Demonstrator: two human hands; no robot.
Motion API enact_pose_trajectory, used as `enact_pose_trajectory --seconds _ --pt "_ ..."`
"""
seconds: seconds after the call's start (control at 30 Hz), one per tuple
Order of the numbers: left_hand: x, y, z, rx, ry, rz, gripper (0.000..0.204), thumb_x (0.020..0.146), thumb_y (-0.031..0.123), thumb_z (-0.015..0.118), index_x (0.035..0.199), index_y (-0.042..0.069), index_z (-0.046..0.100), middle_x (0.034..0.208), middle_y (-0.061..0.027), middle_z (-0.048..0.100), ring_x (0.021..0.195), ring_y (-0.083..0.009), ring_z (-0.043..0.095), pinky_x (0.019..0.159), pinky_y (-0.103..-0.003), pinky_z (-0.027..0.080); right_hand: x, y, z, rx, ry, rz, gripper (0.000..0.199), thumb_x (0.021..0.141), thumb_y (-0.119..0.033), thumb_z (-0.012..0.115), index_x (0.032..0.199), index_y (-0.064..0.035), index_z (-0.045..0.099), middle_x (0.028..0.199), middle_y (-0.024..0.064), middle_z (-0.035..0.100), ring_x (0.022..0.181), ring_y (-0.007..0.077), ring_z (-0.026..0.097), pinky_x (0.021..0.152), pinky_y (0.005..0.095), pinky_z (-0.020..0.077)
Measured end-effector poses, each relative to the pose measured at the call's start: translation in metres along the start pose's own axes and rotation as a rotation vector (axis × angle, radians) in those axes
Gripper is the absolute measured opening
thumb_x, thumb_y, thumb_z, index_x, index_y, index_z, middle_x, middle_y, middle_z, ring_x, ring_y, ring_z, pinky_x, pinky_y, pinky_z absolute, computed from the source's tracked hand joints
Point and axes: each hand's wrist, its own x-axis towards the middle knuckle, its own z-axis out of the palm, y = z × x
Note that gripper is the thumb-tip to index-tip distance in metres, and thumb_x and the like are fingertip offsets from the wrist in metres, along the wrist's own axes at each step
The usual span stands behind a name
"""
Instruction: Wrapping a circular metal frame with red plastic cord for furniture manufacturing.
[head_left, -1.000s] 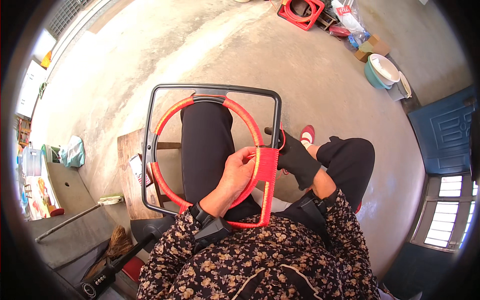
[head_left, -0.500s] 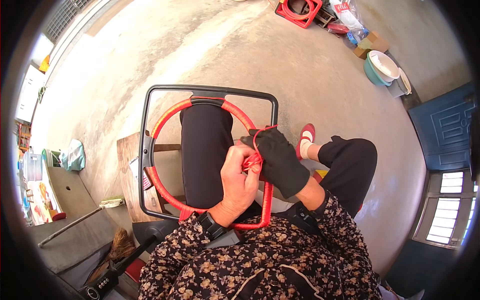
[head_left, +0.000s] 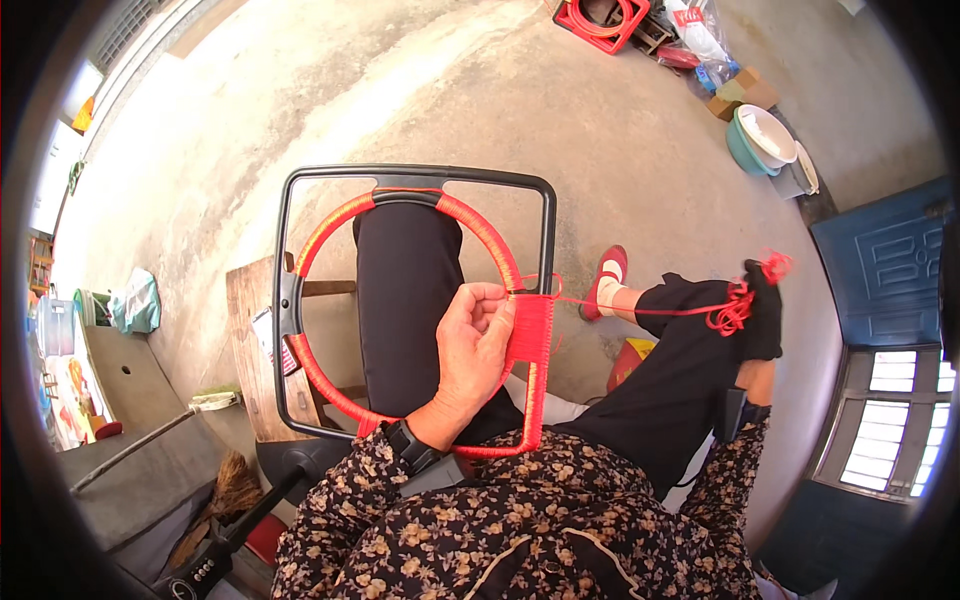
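Note:
A black rectangular frame (head_left: 550, 220) with a round inner ring (head_left: 330, 235) lies across my lap. Red cord covers much of the ring and the frame's lower right edge. My bare left hand (head_left: 468, 350) is closed on the ring's right side, beside a dense red cord panel (head_left: 533, 325) that spans ring and frame. Far out to the right, my right hand (head_left: 763, 318), in a black glove, is closed around a loose bundle of red cord (head_left: 732, 310). A single strand runs taut from the panel's top corner to that bundle.
A wooden stool (head_left: 250, 350) stands left of my knee. Basins (head_left: 765, 140), a cardboard box (head_left: 745, 92) and another red frame (head_left: 600, 25) sit at the far right. A broom (head_left: 225, 500) lies at lower left. A blue door (head_left: 885, 265) is at right.
My right hand has swung away from the frame to the right, carrying the cord bundle and drawing the strand out. My left hand stays at the ring, with the red panel now uncovered.

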Motion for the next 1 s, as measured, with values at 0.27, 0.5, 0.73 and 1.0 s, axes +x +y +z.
enact_pose_trajectory --seconds 0.27,0.5,0.73,1.0 --pt "0.000 0.000 0.005 -0.213 -0.056 -0.093 0.013 0.093 0.006 0.055 0.104 -0.001 0.052 0.090 -0.0060 0.065 0.077 -0.0084 0.063 0.070 -0.021 0.052 -0.148 -0.004 0.152 0.124 -0.957 0.204 0.028 0.095 -0.024 0.050 0.106 0.0001 0.060 0.087 0.0091 0.065 0.076 0.0164 0.062 0.070 0.0284 0.0488" --pt "0.005 0.004 0.001 -0.353 -0.049 -0.205 0.016 0.094 0.013 0.056 0.101 -0.002 0.055 0.086 -0.0071 0.066 0.074 -0.0088 0.063 0.067 -0.022 0.052 -0.162 -0.011 0.167 0.058 -0.873 0.224 0.031 0.094 -0.025 0.051 0.098 0.0042 0.059 0.092 0.0114 0.065 0.081 0.0180 0.063 0.070 0.0296 0.0499" --pt "0.003 -0.002 -0.002 -0.373 -0.092 -0.290 0.014 0.093 0.011 0.058 0.099 -0.001 0.055 0.084 -0.0072 0.067 0.073 -0.0101 0.064 0.066 -0.023 0.053 -0.162 -0.027 0.172 0.861 -0.315 0.631 0.020 0.096 -0.025 0.048 0.091 -0.0069 0.053 0.102 0.0122 0.063 0.092 0.0211 0.063 0.067 0.0301 0.0508" --pt "-0.001 -0.002 0.003 -0.407 -0.045 -0.151 0.013 0.089 0.001 0.060 0.100 0.003 0.051 0.086 -0.0059 0.067 0.076 -0.0088 0.064 0.068 -0.021 0.051 -0.141 0.009 0.170 0.952 -0.447 0.629 0.019 0.096 -0.026 0.048 0.087 -0.0102 0.052 0.073 0.0022 0.053 0.061 0.0117 0.048 0.051 0.0253 0.0365"
